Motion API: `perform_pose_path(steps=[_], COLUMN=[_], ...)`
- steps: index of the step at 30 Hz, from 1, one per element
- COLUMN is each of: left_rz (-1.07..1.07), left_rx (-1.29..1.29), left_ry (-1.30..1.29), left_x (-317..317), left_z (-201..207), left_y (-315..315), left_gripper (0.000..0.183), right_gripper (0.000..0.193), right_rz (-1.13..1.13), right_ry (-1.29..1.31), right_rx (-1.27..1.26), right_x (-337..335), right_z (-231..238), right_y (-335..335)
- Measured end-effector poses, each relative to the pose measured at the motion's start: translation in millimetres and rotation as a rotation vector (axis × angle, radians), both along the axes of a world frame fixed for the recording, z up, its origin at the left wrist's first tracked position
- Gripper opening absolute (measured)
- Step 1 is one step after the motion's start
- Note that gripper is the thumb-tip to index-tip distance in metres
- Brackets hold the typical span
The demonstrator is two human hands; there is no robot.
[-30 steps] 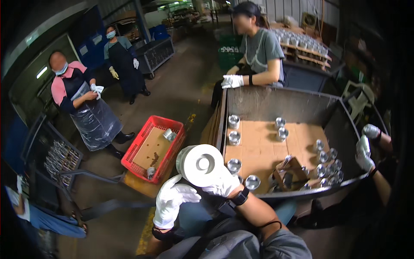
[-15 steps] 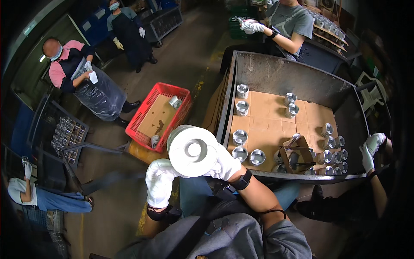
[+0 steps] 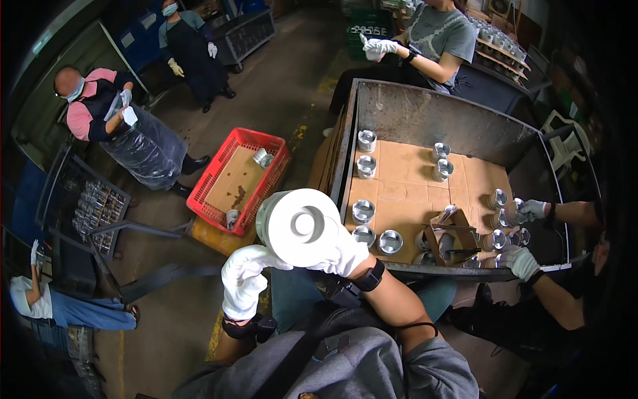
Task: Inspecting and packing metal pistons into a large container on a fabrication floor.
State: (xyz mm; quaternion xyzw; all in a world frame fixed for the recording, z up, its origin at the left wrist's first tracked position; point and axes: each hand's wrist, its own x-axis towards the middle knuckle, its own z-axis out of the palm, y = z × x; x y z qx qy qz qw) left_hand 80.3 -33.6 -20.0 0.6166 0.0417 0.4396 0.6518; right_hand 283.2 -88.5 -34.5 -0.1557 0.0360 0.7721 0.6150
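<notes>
Gloves of white cloth cover both hands, and between them a round silver metal part (image 3: pixel 299 226) is held up just left of the metal bin (image 3: pixel 425 113): the right hand (image 3: pixel 342 253) has its fingers curled around the part's lower right edge, while the left hand (image 3: pixel 244 279) touches its lower left side with fingers bent, its grip partly hidden. Inside the bin, similar shiny cups (image 3: pixel 363 211) stand on brown cardboard (image 3: pixel 405 179), and a red crate (image 3: pixel 240 178) lies on the floor left of the bin.

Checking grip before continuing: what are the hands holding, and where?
Both hands hold one round metal part: right hand at its lower right side, left hand beneath its lower left edge.
</notes>
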Motion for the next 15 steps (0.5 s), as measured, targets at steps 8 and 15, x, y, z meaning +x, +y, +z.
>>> perform_pose_path(steps=[8, 15], left_rz=[-0.037, 0.011], left_rx=[-0.073, -0.073], left_ry=[0.048, 0.054], left_x=[-0.9, -0.4], left_z=[-8.6, -5.0], left_y=[4.3, 0.9], left_gripper=[0.050, 0.048], right_gripper=[0.039, 0.027], right_rz=[0.093, -0.133], right_ry=[0.020, -0.295], right_rx=[0.244, 0.003], right_x=[2.4, -6.3], right_z=[-6.4, 13.8], right_y=[2.9, 0.1])
